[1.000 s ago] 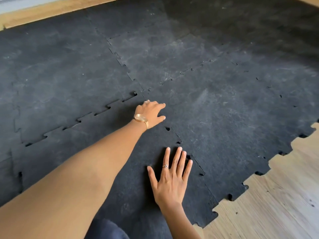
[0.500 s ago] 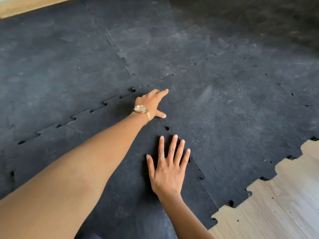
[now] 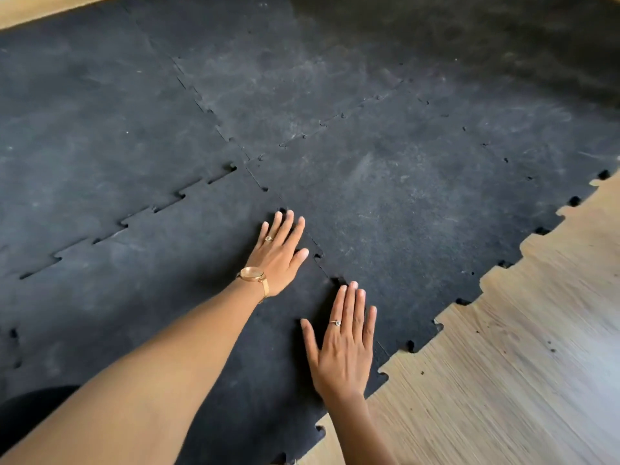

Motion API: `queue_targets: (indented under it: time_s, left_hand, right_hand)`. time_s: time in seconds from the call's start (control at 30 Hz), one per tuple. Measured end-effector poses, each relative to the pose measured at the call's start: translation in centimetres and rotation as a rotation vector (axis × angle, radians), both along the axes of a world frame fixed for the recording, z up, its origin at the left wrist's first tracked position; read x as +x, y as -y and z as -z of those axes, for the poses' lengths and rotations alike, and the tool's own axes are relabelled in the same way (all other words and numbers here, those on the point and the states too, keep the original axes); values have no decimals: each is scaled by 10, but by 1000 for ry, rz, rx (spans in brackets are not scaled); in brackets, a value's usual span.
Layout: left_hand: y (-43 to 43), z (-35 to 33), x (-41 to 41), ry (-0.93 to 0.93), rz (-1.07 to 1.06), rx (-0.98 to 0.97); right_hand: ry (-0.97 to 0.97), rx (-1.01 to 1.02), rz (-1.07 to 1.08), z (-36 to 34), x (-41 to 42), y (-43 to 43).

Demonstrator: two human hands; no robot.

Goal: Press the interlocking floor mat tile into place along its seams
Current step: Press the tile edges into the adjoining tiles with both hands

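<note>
A black interlocking mat tile [image 3: 161, 297] lies at the near left, its toothed edges meeting the neighbouring tiles. My left hand [image 3: 278, 255], with a gold watch and a ring, lies flat and palm down on this tile, fingertips at the right-hand seam [image 3: 318, 256]. My right hand [image 3: 345, 344] rests flat nearer to me on the same seam, fingers spread. The left seam [image 3: 151, 209] shows open gaps between its teeth. Neither hand holds anything.
The right-hand neighbour tile [image 3: 419, 209] and further black tiles [image 3: 285, 78] cover the floor beyond. Bare light wood floor [image 3: 520, 347] lies at the right past the mat's jagged edge. A strip of wood shows at the far left top.
My left hand has drawn back toward me along the right-hand seam and now lies flat. My right hand has stayed on the seam near the tile's front edge. The view has shifted.
</note>
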State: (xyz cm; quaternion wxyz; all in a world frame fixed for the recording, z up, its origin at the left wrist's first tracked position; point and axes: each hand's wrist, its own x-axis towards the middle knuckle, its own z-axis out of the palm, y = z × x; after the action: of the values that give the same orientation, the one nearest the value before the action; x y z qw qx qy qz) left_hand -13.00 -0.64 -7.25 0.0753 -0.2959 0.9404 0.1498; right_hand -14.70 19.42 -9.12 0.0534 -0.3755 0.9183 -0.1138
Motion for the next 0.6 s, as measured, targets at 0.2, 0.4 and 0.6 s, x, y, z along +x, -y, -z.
queue_targets:
  time_s: [0.2, 0.4, 0.6]
  left_hand:
    - [-15, 22, 4, -103, 31, -251]
    - [-8, 19, 1, -37, 35, -270]
    - [-20, 18, 4, -16, -156, -313]
  right_hand:
    - [-15, 36, -17, 10, 0, 3]
    - [37, 87, -40, 5, -4, 3]
    - [121, 39, -55, -14, -10, 4]
